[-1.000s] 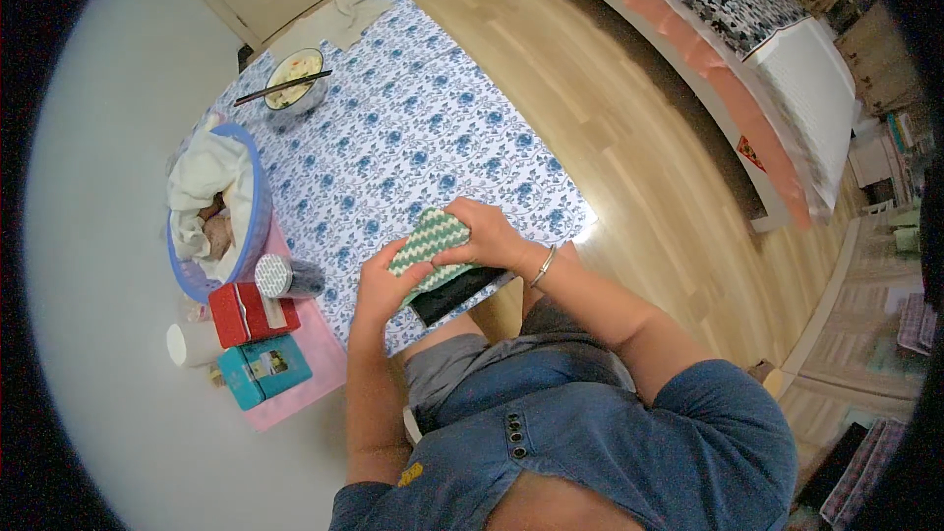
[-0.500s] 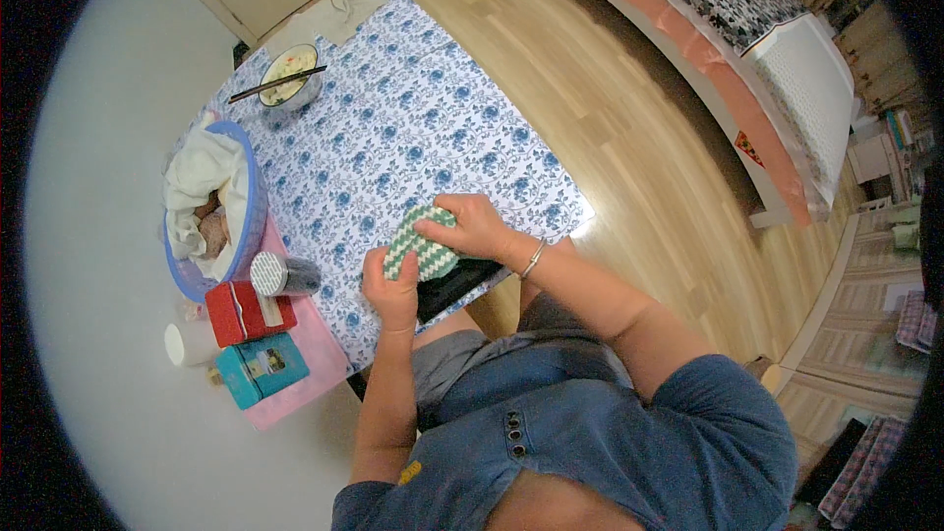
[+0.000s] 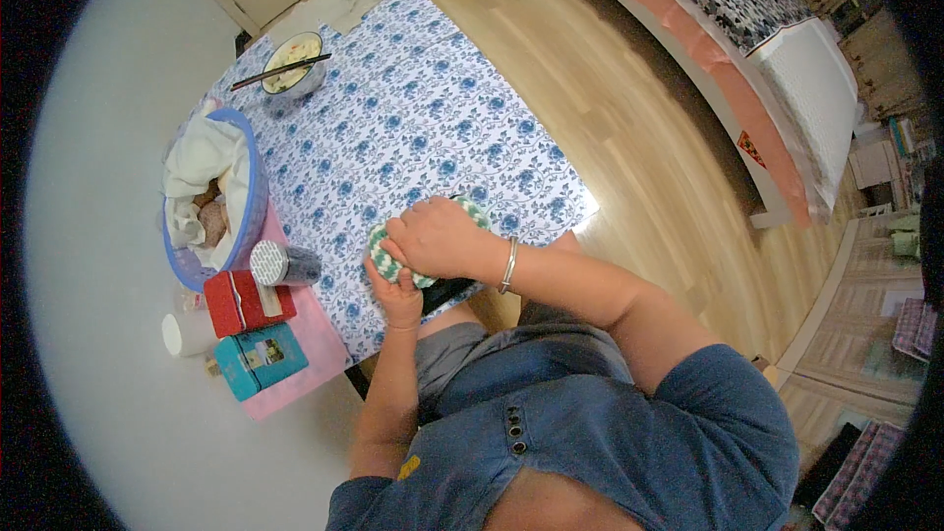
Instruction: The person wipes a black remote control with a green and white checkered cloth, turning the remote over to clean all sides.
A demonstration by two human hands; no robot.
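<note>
At the near edge of the table, my two hands hold a green-and-white striped knitted piece [image 3: 381,254]. My left hand [image 3: 397,297] grips its lower left edge, thumb up against it. Across its top lies my right hand [image 3: 441,238], with the fingers curled over its left end, covering most of it. A corner of the stripes shows beyond the right knuckles. Under the hands lies a flat black object [image 3: 447,293], partly hidden, at the table edge.
A blue basket [image 3: 259,172] with white cloth and brown round things stands left. Near it are a dark-filled jar [image 3: 298,266], a red box [image 3: 236,303], a teal tin [image 3: 258,359] and a white cup [image 3: 187,334]. A bowl [image 3: 295,79] with chopsticks sits far back.
My right hand has moved left across the knitted piece, now covering most of it with fingers at its left end. Before, its thumb lay on top and more stripes showed.
</note>
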